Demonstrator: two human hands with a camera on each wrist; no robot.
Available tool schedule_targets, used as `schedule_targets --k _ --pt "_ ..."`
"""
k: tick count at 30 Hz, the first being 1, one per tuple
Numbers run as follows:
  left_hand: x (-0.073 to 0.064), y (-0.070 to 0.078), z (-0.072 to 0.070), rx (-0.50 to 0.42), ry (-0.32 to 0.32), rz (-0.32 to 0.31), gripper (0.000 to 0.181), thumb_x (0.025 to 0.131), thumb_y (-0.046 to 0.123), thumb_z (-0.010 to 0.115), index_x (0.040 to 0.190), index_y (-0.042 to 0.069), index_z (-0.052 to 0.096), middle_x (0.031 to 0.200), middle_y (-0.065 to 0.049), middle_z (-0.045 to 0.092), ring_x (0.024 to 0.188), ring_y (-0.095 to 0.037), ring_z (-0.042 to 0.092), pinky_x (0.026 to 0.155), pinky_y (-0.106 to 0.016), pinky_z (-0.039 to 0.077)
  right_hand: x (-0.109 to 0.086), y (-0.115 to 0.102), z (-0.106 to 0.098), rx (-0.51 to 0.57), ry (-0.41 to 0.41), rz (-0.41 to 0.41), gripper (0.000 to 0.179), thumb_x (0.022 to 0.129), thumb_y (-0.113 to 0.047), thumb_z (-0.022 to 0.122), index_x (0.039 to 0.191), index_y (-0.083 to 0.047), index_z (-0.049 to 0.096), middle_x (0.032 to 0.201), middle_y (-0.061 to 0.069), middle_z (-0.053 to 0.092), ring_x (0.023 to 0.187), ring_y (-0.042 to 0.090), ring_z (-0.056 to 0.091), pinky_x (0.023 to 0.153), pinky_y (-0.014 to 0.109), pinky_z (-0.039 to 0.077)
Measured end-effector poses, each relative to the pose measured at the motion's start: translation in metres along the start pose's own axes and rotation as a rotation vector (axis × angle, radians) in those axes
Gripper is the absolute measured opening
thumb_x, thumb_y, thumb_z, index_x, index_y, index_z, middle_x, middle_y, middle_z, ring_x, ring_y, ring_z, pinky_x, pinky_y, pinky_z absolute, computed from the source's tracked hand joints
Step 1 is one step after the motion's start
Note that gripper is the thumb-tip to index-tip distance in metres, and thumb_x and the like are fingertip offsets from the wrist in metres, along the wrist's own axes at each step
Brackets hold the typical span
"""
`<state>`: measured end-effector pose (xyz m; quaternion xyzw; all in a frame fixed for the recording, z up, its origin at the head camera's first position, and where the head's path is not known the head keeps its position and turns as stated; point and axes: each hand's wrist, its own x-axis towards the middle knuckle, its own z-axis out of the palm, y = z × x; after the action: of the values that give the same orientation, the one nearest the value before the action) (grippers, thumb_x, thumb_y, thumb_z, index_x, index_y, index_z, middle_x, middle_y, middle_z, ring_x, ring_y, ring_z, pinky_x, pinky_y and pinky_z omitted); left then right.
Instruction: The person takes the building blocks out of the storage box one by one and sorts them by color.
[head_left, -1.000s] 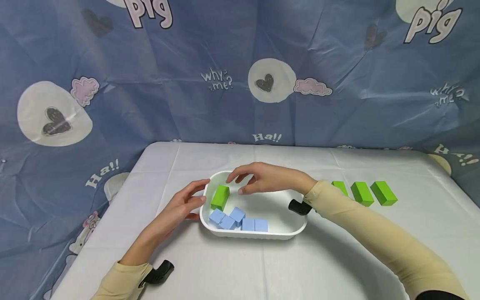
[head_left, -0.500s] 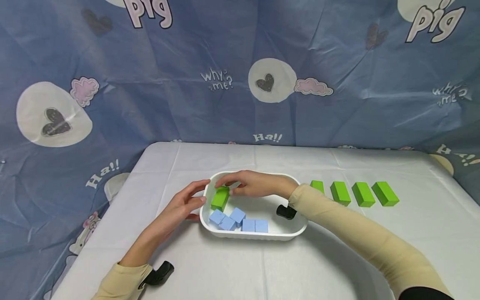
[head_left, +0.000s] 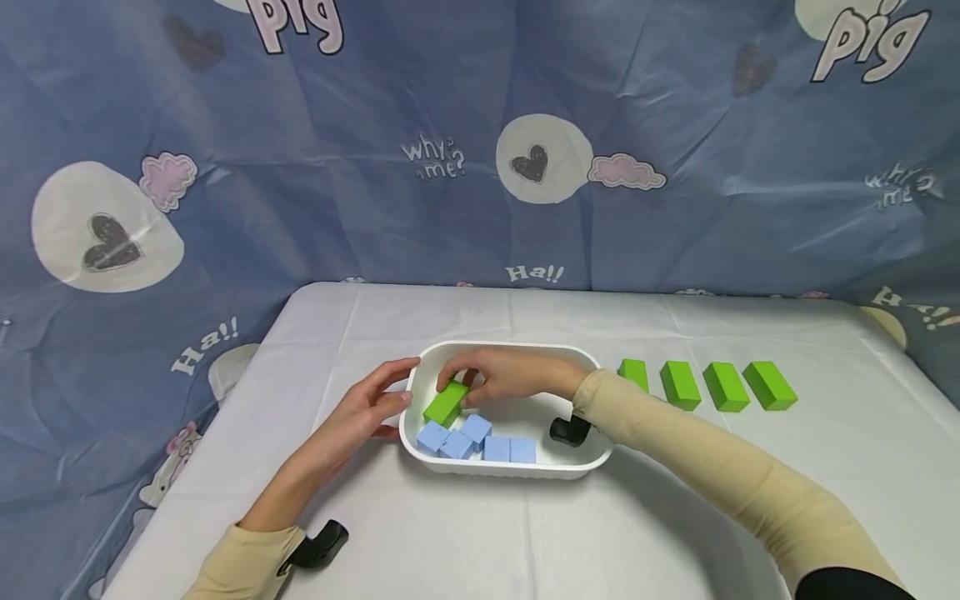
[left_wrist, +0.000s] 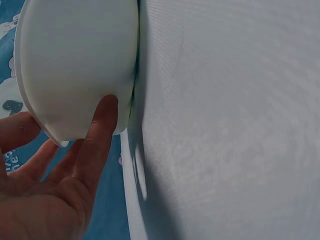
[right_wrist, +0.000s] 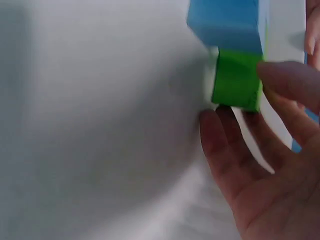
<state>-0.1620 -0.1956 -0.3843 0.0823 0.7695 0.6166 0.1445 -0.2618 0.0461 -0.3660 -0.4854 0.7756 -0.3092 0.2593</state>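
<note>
A white oval-ended tray [head_left: 517, 470] stands on the table. At its left end, my left hand [head_left: 360, 417] touches the outer wall and rim with fairly straight fingers. In the left wrist view, one fingertip rests against the tray's outer wall [left_wrist: 80, 60]. My right hand [head_left: 506, 372] reaches inside the tray and pinches a green block [head_left: 446, 403] between thumb and fingers. The block lies at a slant near the left end. Just in front of it are several light blue cubes [head_left: 456, 444]. In the right wrist view, a blue cube [right_wrist: 225, 22] adjoins the green block [right_wrist: 237, 80].
Several more green blocks [head_left: 725, 387] are lined up on the white tablecloth [head_left: 675, 517] right of the tray, the nearest partly covered by the right sleeve [head_left: 690, 442]. A blue printed cloth [head_left: 360, 217] hangs behind the table.
My right hand has moved left onto the green block in the tray and taken hold of it. The block has turned and shifted slightly right. My left hand has stayed still.
</note>
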Motion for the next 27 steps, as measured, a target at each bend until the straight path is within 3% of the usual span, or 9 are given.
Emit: schedule_targets --k 8,17,27 --pt "-0.0007 0.0003 -0.0011 0.004 0.008 -0.009 0.05 0.102 0.02 0.055 0.149 0.02 0.039 0.153 -0.011 0.035 0.12 -0.032 0.053 0.079 -0.041 0.053 0.0031 0.0039 0.0025 0.064 -0.006 -0.016 0.036 0.084 0.005 0.07 0.117 -0.008 0.064 0.112 -0.001 0.066 0.102 0.014 0.063 0.094 0.031 0.047" --pt "-0.0001 -0.0002 -0.0012 -0.007 0.003 -0.005 0.05 0.102 0.019 0.054 0.149 0.019 0.039 0.153 -0.012 0.034 0.121 -0.033 0.053 0.079 -0.041 0.053 0.0065 0.0037 0.0018 0.071 -0.027 0.002 0.032 0.086 0.007 0.07 0.113 -0.008 0.062 0.112 -0.001 0.064 0.106 0.016 0.063 0.093 0.026 0.047" --pt "0.0003 -0.0005 -0.0004 -0.018 0.0 0.001 0.05 0.102 0.018 0.054 0.149 0.018 0.039 0.153 -0.013 0.036 0.12 -0.032 0.054 0.078 -0.041 0.054 0.0046 -0.0015 0.0001 0.049 0.002 0.03 0.033 0.086 0.008 0.069 0.111 -0.012 0.061 0.112 -0.004 0.063 0.109 0.016 0.063 0.092 0.023 0.047"
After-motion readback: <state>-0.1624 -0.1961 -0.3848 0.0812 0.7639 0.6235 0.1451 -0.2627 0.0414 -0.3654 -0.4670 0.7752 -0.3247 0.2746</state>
